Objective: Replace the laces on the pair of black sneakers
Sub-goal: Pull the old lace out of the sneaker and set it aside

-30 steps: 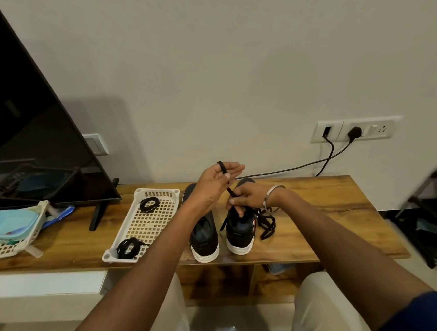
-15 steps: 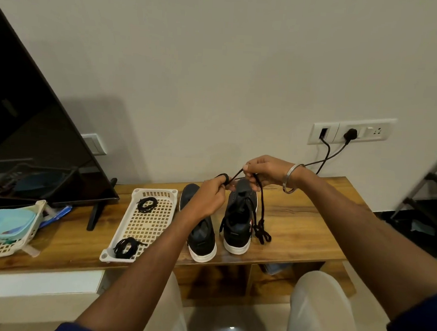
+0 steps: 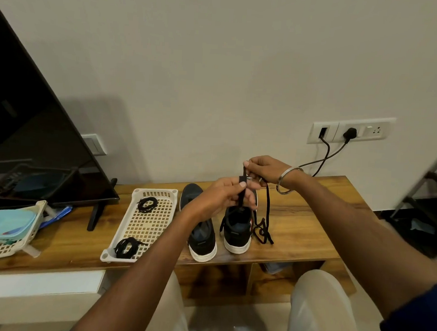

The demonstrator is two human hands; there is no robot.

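Raised since half a second ago: left hand [image 3: 220, 196], pinching black lace [image 3: 267, 206] beneath right hand [image 3: 262, 168], fingers likewise clamped; lace winding. Sneakers [image 3: 236, 228] on counter [image 3: 298, 221], tray [image 3: 121, 236] at 9 o'clock.

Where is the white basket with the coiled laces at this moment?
In the head view, the white basket lies on the wooden bench, left of the two sneakers and right of the television stand.

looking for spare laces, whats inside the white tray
Two coiled black lace bundles lie in the white tray: one at the far end, one at the near end. Nothing covers it.
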